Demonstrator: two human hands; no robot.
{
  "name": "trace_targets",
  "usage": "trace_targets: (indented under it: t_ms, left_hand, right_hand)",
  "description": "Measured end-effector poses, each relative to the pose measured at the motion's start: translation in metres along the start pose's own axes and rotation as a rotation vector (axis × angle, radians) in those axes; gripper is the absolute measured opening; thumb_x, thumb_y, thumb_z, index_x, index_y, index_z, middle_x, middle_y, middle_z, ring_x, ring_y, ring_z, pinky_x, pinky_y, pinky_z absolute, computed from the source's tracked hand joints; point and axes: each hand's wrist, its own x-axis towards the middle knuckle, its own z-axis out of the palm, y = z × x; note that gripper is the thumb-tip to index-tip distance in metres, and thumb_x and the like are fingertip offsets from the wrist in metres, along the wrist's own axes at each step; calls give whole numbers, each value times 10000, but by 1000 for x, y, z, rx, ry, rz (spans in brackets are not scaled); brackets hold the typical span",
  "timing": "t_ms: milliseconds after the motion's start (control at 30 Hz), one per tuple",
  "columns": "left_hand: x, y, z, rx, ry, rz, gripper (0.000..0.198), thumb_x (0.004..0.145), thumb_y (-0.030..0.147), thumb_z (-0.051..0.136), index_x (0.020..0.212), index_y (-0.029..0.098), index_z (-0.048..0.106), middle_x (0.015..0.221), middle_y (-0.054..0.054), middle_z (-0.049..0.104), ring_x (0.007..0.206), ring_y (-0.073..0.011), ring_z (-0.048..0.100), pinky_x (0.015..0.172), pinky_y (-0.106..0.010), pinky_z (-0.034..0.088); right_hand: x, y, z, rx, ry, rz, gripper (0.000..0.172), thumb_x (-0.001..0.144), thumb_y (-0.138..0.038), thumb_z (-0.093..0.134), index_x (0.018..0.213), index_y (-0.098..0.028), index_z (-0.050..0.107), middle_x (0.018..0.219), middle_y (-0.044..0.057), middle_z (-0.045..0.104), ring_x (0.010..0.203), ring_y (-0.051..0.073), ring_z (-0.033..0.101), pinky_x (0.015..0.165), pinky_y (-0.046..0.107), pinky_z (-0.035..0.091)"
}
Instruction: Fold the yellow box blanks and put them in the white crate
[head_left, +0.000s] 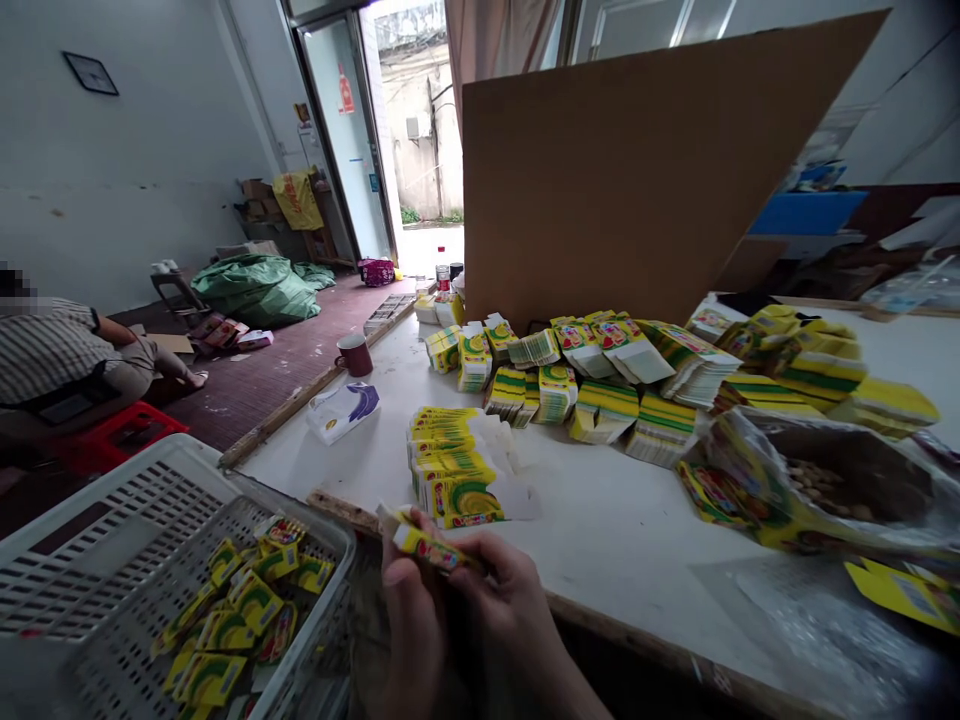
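Note:
A small yellow-and-green printed carton is held between my two hands at the table's front edge, its white end flap sticking up at the left. My left hand grips the flap end, thumb pressed near it. Around the other end close the fingers of my right hand. Just beyond my hands, a fanned row of flat yellow cartons lies on the white table. What is inside the held carton cannot be seen.
A white plastic basket with several yellow packs stands at lower left. Bundled cartons line the table before a tall cardboard sheet. An open bag holds small pale pieces. A mug stands behind; a person sits left.

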Motion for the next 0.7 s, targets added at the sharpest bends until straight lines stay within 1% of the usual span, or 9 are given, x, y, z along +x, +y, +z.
trace_targets:
  t_ms: [67, 200, 300, 367, 433, 500, 533, 633, 700]
  left_hand:
    - [-1, 2, 2, -20, -55, -35, 588, 578, 704, 714, 921, 229, 672, 844, -26, 670, 817, -217, 640, 730, -314, 549]
    - [-1, -6, -9, 107, 45, -70, 266, 656, 367, 820, 807, 185, 699, 797, -6, 721, 730, -143, 656, 697, -218, 540]
    - [0, -8, -21, 167, 17, -80, 279, 691, 385, 791, 861, 179, 710, 838, -20, 734, 726, -147, 668, 710, -227, 546]
    - [1, 1, -26, 231, -38, 2, 372, 771, 437, 708, 1055, 198, 676, 1032, -65, 715, 886, -194, 675, 796, -280, 546]
    - [3, 18, -28, 330, -80, 212, 495, 817, 478, 635, 1234, 217, 579, 1248, -105, 621, 1124, -247, 592, 950, -348, 484]
    - [6, 36, -28, 541, -157, 394, 645, 741, 470, 713, 1301, 210, 526, 1358, -125, 532, 1281, -289, 459, 1083, -397, 356]
    - [7, 43, -28, 690, -225, 408, 758, 643, 437, 799, 1310, 207, 521, 1373, -132, 515, 1307, -316, 422, 1107, -419, 317]
    - [9, 48, -29, 1034, -544, 193, 883, 462, 276, 899, 1274, 229, 553, 1285, -131, 587, 1217, -363, 507, 1042, -466, 394]
    - [8, 41, -32, 1113, -637, 90, 764, 553, 265, 849, 1254, 233, 547, 1201, -128, 636, 1110, -346, 589, 945, -462, 477]
  right_hand:
    - [3, -1, -8, 91, 45, 27, 191, 767, -330, 665, 868, -167, 674, 811, 48, 695, 749, 200, 618, 684, 293, 475]
    - [3, 1, -19, 136, 57, 45, 262, 745, -408, 701, 760, -149, 659, 697, 26, 646, 650, 160, 568, 610, 261, 458]
    - [1, 3, -25, 118, 59, 37, 275, 761, -430, 683, 757, -157, 651, 702, 28, 648, 652, 165, 571, 610, 271, 468]
    - [2, 1, -33, -12, 112, -24, 228, 791, -400, 660, 786, -172, 662, 716, 32, 657, 650, 173, 575, 609, 285, 472]
    - [3, -4, -43, -288, 127, -160, 142, 836, -324, 625, 845, -203, 699, 765, 45, 681, 705, 196, 588, 655, 318, 476]
    - [4, -10, -51, -596, 32, -315, 133, 871, -264, 596, 896, -259, 726, 827, 48, 709, 811, 224, 595, 776, 380, 466]
    - [3, -14, -53, -709, -48, -382, 147, 881, -257, 590, 914, -289, 730, 844, 38, 719, 876, 235, 594, 868, 421, 440]
    - [-2, -18, -50, -827, -243, -516, 194, 879, -249, 604, 999, -368, 700, 962, -7, 727, 1105, 240, 554, 1124, 505, 201]
    - [-8, -14, -44, -769, -165, -531, 361, 860, -228, 617, 1182, -392, 611, 1263, -6, 618, 1308, 255, 409, 1172, 523, 54]
